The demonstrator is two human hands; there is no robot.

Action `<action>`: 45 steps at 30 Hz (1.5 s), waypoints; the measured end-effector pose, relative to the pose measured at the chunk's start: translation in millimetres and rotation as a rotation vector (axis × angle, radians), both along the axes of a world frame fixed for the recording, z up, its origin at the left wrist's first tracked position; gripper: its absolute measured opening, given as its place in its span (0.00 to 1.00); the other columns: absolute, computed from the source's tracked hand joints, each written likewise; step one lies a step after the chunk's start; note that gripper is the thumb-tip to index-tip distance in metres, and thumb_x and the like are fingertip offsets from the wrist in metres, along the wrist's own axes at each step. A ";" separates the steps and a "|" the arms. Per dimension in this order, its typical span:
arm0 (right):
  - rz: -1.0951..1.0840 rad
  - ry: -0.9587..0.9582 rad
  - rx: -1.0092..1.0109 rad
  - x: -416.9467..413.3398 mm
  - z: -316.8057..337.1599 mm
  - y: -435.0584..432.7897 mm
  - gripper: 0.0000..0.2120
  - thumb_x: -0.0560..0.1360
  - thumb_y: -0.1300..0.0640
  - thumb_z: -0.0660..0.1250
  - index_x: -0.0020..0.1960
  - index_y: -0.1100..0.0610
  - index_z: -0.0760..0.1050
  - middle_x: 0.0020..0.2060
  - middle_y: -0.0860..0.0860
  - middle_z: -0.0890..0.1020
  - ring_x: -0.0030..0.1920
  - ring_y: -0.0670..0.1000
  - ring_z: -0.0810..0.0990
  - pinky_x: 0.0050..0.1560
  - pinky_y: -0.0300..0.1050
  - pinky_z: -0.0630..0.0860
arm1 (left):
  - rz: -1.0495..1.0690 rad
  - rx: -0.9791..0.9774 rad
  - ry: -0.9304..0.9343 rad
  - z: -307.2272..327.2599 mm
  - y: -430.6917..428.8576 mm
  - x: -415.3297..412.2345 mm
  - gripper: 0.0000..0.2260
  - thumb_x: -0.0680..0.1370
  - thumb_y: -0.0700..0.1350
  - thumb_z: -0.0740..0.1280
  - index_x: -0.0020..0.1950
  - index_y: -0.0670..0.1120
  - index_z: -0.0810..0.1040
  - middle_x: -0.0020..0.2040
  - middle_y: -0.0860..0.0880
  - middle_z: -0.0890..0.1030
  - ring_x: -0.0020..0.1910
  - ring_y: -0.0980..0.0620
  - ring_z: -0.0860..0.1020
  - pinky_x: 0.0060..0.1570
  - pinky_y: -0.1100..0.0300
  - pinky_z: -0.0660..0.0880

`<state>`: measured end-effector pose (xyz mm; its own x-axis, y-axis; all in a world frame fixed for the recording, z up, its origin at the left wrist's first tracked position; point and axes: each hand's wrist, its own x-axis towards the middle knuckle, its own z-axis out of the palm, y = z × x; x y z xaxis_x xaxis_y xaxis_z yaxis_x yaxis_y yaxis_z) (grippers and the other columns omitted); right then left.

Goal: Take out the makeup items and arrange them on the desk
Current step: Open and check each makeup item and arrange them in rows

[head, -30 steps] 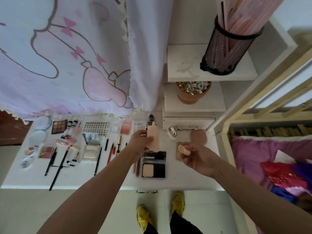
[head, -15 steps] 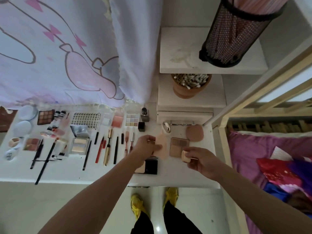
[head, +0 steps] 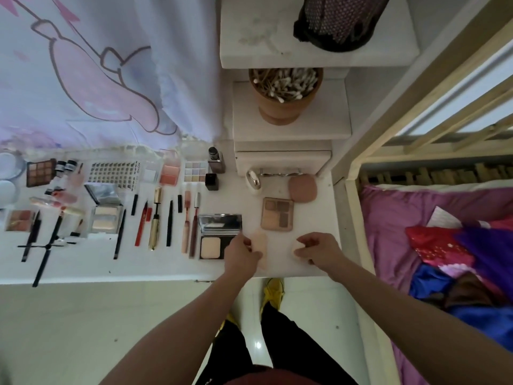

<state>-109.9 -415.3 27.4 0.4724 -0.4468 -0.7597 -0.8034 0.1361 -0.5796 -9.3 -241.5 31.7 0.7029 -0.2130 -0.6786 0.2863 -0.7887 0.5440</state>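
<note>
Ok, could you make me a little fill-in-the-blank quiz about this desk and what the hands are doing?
1. The brown cup on the shelf is full of cotton ____.
2. The shoes below the desk are ____ in colour.
3. The compact beside the left hand lies with its lid ____.
4. The right hand pinches a small round item; the flat peach pad is held by the ____ hand.

Missing words: swabs; yellow; open; left.
</note>
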 end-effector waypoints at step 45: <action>0.453 -0.310 -0.375 154.6 68.1 16.6 0.07 0.75 0.52 0.70 0.45 0.55 0.81 0.36 0.53 0.84 0.36 0.52 0.85 0.39 0.49 0.81 | -0.146 0.006 -0.548 69.3 63.7 40.8 0.20 0.73 0.49 0.73 0.63 0.49 0.73 0.57 0.52 0.78 0.52 0.55 0.77 0.50 0.63 0.75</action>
